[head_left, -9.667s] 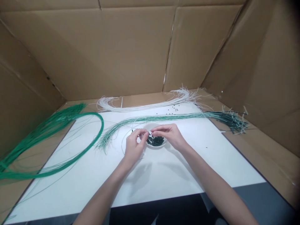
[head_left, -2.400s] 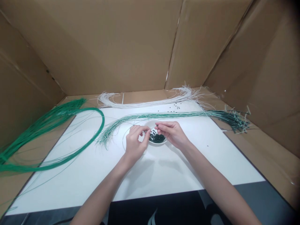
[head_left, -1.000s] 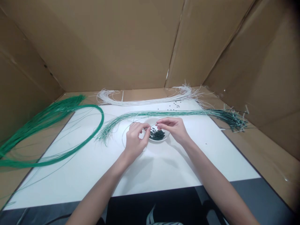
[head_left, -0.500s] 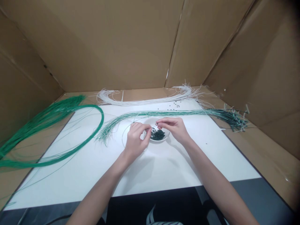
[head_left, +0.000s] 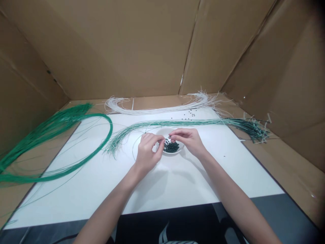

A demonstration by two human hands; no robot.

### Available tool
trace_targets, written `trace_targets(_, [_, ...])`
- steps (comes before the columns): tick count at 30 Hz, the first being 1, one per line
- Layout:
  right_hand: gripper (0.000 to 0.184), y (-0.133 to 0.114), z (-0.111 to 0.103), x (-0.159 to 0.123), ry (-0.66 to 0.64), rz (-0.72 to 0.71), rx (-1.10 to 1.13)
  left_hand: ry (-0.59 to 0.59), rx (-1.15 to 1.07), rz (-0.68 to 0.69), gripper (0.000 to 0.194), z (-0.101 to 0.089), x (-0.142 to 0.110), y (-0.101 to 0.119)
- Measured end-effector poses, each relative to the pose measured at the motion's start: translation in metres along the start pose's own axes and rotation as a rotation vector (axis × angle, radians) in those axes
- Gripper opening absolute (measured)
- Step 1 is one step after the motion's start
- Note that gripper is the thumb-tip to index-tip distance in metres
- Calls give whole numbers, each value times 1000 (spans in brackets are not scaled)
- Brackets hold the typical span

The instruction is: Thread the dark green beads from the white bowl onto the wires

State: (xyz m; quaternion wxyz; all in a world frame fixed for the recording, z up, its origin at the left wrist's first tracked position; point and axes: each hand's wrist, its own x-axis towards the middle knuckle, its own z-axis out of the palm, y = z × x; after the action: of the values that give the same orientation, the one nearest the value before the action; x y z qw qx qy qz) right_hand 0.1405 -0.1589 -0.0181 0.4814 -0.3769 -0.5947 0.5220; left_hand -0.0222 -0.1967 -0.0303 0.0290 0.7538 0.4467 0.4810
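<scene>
A small white dish [head_left: 175, 151] of dark green beads [head_left: 171, 146] sits mid-table on a white board [head_left: 157, 179]. My left hand [head_left: 148, 151] hovers at the dish's left rim, fingers pinched on a thin pale wire [head_left: 135, 144] that loops out to its left. My right hand [head_left: 188, 139] is over the dish's far edge, thumb and forefinger pinched together on something tiny, probably a bead. The two pinches almost meet above the beads.
A bundle of green-and-white wires [head_left: 193, 123] runs across behind the dish. White wires [head_left: 157, 109] lie further back, with loose beads [head_left: 189, 115] near them. A thick loop of green wires [head_left: 63, 135] spreads left. Cardboard walls [head_left: 142, 47] enclose the table.
Over ten seconds both hands have stayed at the dish with only small finger movements; in the last half second the two pinches have drawn slightly closer. The view has shifted a little.
</scene>
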Motion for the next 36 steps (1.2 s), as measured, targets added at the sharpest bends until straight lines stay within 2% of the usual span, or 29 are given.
trace_targets(36, [8,2,0,0,-1,12,15,8,12,37,4,1,0,-1])
